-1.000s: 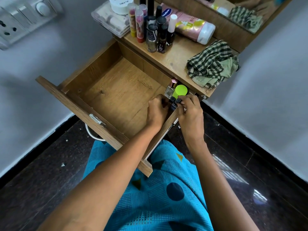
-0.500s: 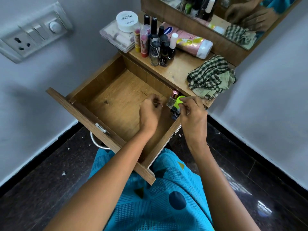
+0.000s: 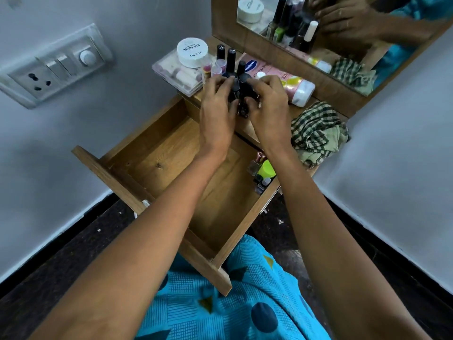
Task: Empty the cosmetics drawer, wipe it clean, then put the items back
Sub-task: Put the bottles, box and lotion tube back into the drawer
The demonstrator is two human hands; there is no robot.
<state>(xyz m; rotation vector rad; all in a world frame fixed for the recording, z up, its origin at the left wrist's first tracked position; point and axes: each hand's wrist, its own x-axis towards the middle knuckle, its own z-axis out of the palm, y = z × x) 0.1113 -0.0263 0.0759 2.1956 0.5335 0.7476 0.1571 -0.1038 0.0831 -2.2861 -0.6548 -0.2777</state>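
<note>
The wooden drawer [image 3: 157, 165] is pulled out over my lap, mostly bare inside. A few small bottles and a lime-green capped jar [image 3: 266, 169] stand in its far right corner. On the dresser top [image 3: 247, 130] a cluster of dark nail polish bottles [image 3: 241, 93] stands upright. My left hand [image 3: 215, 106] and my right hand [image 3: 266, 104] close around this cluster from both sides, fingers on the bottles. Which bottles each hand grips is partly hidden.
Behind the cluster sit a clear box [image 3: 176, 72] topped by a white round tub [image 3: 192, 52], a pink lotion bottle [image 3: 291, 84] lying on its side, and a green checked cloth [image 3: 316, 132]. A mirror [image 3: 343, 33] stands at the back. A switch panel [image 3: 54, 67] is on the left wall.
Both hands have left the drawer's right corner and risen to the dresser top, now around the nail polish bottles. The view tilted up, showing more mirror.
</note>
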